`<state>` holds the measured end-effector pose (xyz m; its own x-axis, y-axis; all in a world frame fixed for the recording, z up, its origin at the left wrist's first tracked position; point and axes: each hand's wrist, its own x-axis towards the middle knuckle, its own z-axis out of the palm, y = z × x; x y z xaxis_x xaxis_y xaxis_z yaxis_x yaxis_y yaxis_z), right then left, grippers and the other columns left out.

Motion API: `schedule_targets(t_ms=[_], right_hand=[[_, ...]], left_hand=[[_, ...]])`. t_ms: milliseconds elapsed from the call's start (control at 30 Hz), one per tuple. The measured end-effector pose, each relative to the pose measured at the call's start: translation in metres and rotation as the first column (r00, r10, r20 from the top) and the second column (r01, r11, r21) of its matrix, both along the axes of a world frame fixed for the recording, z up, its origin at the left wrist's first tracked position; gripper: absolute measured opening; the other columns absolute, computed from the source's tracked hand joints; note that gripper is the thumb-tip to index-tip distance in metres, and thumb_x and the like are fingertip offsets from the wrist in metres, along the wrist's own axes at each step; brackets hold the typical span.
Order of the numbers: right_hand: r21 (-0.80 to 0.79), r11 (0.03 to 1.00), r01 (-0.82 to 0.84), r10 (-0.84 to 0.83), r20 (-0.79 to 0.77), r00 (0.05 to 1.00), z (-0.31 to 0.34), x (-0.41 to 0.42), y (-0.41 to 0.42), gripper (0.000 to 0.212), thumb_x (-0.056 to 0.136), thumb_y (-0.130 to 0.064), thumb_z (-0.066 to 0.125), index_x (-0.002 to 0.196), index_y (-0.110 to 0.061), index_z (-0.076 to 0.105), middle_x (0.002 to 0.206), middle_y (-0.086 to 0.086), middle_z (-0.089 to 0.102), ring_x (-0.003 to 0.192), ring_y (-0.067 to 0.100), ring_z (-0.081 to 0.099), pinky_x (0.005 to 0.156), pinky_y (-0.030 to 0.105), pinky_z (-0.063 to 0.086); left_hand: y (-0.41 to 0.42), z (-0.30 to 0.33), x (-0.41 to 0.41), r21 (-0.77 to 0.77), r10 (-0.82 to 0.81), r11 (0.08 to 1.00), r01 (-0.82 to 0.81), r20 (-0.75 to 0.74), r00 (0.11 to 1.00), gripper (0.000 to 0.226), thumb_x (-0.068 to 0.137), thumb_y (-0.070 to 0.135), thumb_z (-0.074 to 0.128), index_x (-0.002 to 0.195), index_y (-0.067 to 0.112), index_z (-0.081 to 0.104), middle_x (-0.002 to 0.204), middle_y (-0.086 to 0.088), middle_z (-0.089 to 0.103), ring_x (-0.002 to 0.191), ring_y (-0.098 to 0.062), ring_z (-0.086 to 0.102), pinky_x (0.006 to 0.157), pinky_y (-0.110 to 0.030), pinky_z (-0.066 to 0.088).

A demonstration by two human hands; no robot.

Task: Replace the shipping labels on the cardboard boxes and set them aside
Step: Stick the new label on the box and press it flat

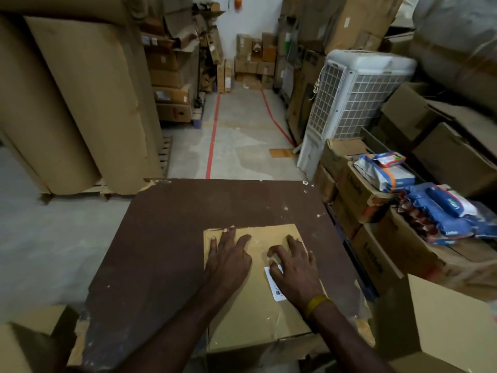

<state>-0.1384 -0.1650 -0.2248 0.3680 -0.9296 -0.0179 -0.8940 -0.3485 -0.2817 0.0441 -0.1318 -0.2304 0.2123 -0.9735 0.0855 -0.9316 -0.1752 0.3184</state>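
A flat brown cardboard box [258,316] lies on the dark brown table [172,238], near its front right. A small white shipping label [274,286] with a barcode sits on the box's top, partly under my right hand. My left hand [228,257] rests flat on the box with fingers spread. My right hand [293,267] presses on the label's upper part with curled fingers; a yellow band circles that wrist. Whether the fingertips pinch the label's edge I cannot tell.
Tall cardboard rolls [80,103] stand at the left. A white air cooler [349,103] and boxes holding blue packets [446,208] crowd the right. An open box [443,327] sits at the near right, another box [29,343] at the near left. A floor aisle with red lines [212,141] runs ahead.
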Motion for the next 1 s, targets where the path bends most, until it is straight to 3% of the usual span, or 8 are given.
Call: schedule_targets(t_ms=[233, 467, 667, 833, 1000], right_hand=[[-0.022, 0.998, -0.059, 0.059, -0.028, 0.998, -0.003, -0.012, -0.006, 0.064, 0.078, -0.066, 0.009, 0.131, -0.048, 0.04, 0.167, 0.0, 0.009, 0.152, 0.024, 0.013, 0.109, 0.045, 0.03], [-0.036, 0.996, -0.081, 0.08, -0.026, 0.996, -0.003, -0.012, -0.002, 0.062, 0.078, -0.065, 0.009, 0.131, -0.048, 0.037, 0.167, 0.003, 0.008, 0.152, 0.026, 0.012, 0.111, 0.046, 0.028], [-0.056, 0.995, -0.086, 0.089, 0.04, 0.995, -0.009, -0.015, -0.002, 0.027, 0.096, -0.052, 0.042, 0.121, -0.041, 0.043, 0.165, 0.006, 0.014, 0.151, 0.027, 0.015, 0.11, 0.049, 0.03], [-0.075, 0.992, -0.101, 0.102, 0.015, 0.995, -0.011, -0.013, -0.001, 0.035, 0.098, -0.053, 0.038, 0.132, -0.044, 0.04, 0.165, 0.006, 0.011, 0.151, 0.028, 0.014, 0.111, 0.052, 0.029], [-0.063, 0.994, -0.093, 0.095, 0.042, 0.995, -0.01, -0.013, -0.001, 0.03, 0.098, -0.053, 0.04, 0.126, -0.042, 0.044, 0.166, 0.007, 0.01, 0.152, 0.029, 0.013, 0.112, 0.052, 0.028]], left_hand=[[0.004, 0.005, 0.0, -0.038, 0.018, 0.999, -0.021, -0.075, 0.997, 0.052, 0.096, 0.026, 0.043, 0.148, 0.033, 0.042, 0.165, 0.0, 0.022, 0.153, -0.017, 0.014, 0.124, -0.039, 0.005], [0.005, 0.005, 0.001, -0.05, 0.031, 0.998, -0.035, -0.089, 0.996, 0.05, 0.095, 0.026, 0.044, 0.145, 0.031, 0.045, 0.163, 0.0, 0.026, 0.152, -0.016, 0.018, 0.124, -0.04, 0.007], [0.008, 0.004, 0.003, -0.052, 0.027, 0.998, -0.033, -0.121, 0.992, 0.05, 0.094, 0.026, 0.047, 0.144, 0.031, 0.048, 0.163, 0.002, 0.028, 0.151, -0.014, 0.021, 0.123, -0.039, 0.008], [0.01, 0.004, 0.0, -0.056, 0.043, 0.997, -0.049, -0.104, 0.994, 0.049, 0.095, 0.026, 0.046, 0.145, 0.03, 0.047, 0.163, 0.002, 0.028, 0.151, -0.014, 0.021, 0.124, -0.039, 0.008], [0.011, 0.005, 0.0, -0.045, 0.039, 0.998, -0.043, -0.08, 0.996, 0.049, 0.097, 0.028, 0.043, 0.146, 0.031, 0.044, 0.163, 0.003, 0.027, 0.151, -0.013, 0.02, 0.125, -0.04, 0.008]])
